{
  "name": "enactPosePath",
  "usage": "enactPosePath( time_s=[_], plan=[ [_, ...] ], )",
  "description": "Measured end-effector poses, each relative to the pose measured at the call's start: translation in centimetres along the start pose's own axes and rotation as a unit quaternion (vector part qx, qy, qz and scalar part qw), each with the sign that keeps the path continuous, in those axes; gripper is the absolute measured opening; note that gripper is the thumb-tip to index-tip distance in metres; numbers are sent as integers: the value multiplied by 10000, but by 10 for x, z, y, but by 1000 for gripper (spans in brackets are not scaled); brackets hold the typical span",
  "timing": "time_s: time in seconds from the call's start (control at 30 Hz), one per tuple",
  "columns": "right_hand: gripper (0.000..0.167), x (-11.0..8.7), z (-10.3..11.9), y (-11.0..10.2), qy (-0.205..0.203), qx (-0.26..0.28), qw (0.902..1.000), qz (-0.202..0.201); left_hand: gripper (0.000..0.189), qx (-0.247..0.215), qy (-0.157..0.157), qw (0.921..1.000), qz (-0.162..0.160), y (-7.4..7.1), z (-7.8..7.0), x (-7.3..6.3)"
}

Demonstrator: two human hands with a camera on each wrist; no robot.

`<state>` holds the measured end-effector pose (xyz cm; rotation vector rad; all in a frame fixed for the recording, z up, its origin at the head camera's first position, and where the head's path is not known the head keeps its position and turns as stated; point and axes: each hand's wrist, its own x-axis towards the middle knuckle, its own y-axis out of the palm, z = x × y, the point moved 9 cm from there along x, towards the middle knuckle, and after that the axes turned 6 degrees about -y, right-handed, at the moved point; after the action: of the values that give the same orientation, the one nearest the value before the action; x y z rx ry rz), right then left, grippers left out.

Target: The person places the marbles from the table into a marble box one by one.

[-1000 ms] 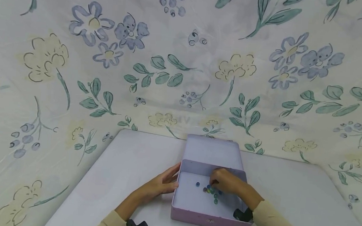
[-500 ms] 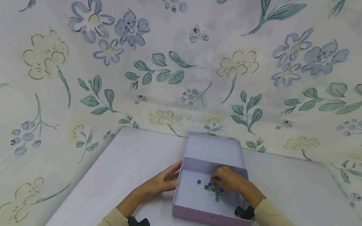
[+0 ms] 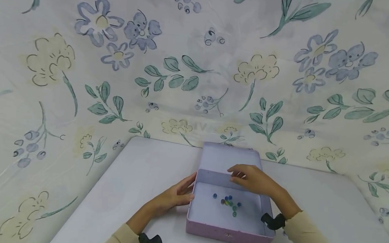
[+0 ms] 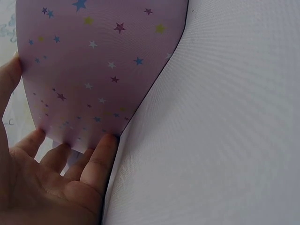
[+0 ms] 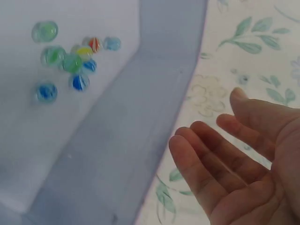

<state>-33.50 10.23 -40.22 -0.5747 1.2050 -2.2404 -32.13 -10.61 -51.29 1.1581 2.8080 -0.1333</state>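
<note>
A pink-purple box [image 3: 214, 229] stands with its lid folded back. Glass marbles [image 5: 72, 63] in green, blue, yellow and red lie on its floor, most of them bunched together; one blue marble [image 3: 215, 195] sits apart to the left. Against the box's left outer wall, which is printed with small stars [image 4: 119, 28], rest the fingers of my left hand [image 3: 173, 198]. My right hand [image 3: 254, 179] hovers over the back right of the box, its fingers loosely spread and holding nothing. In the right wrist view, the right palm [image 5: 243, 206] and fingers are bare.
The box lid [image 3: 227, 159] lies back toward the wall. Under the box is a white table [image 3: 154, 160], and behind it a floral-patterned covering [image 3: 181, 109] rises. Dark wrist straps [image 3: 273, 221] are on both wrists.
My right hand has lifted out of the box, up and away from the marbles, and its fingers have spread, so the whole cluster shows. The left hand keeps its place on the box.
</note>
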Motion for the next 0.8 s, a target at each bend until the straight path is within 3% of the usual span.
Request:
enactPosePath(
  time_s=[0.23, 0.8],
  plan=[
    [30, -23, 3, -26, -66, -172, 9997, -173, 75, -5, -61, 10000, 16, 0, 0, 2],
    [23, -92, -16, -55, 149, -392, 9972, -624, 75, -5, -71, 10000, -21, -1, 1, 2]
  ],
)
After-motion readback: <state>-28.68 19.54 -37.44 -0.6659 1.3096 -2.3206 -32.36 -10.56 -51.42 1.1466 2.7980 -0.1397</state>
